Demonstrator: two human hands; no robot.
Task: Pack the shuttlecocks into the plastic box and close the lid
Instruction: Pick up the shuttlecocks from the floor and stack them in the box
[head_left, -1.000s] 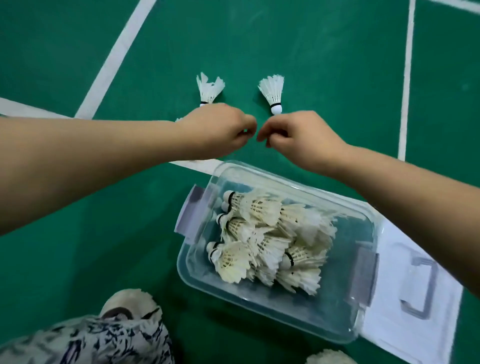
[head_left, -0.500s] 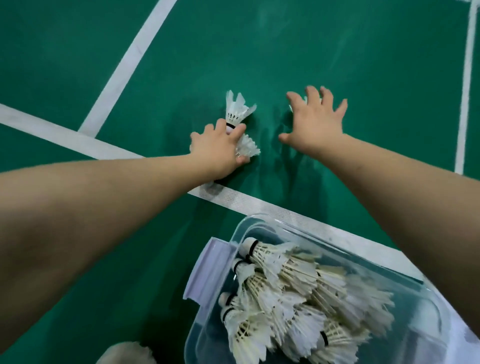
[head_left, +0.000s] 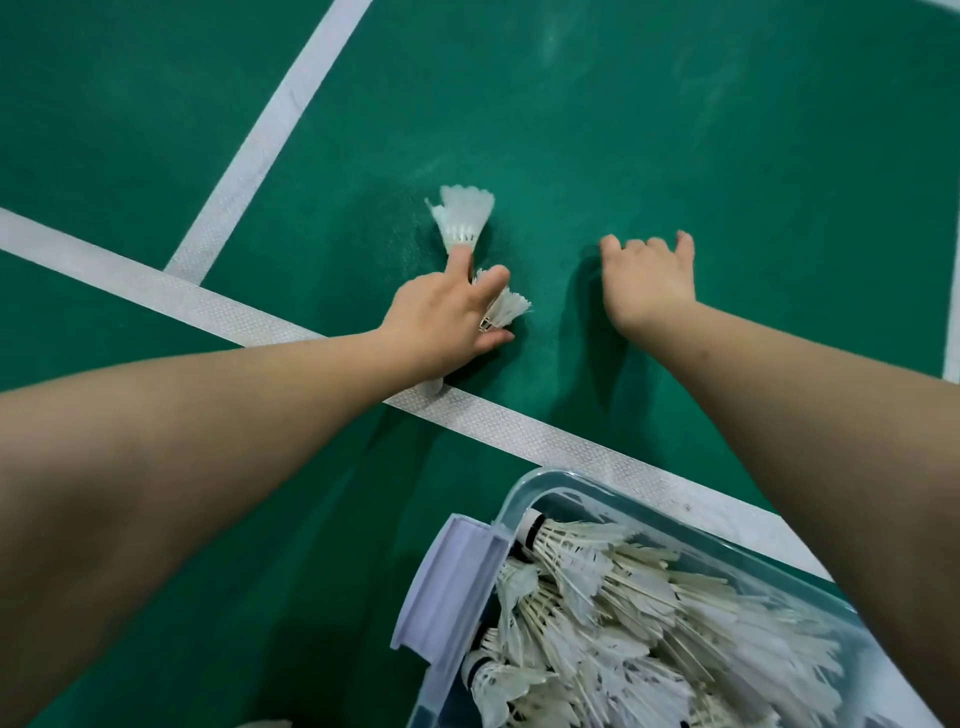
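We judge the task well along but unfinished: the plastic box (head_left: 524, 491) at the floor's near edge is crowded with shuttlecocks, lidless, while our left hand (head_left: 441, 319) grips one shuttlecock (head_left: 506, 309), fingertip touching another (head_left: 462, 218), and our right hand (head_left: 649, 283) presses spread, its catch hidden.

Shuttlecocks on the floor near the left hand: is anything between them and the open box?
Nothing visible blocks the way. The far shuttlecock and the near shuttlecock lie at the left hand; only bare green floor and a white court line separate them from the lidless plastic box.
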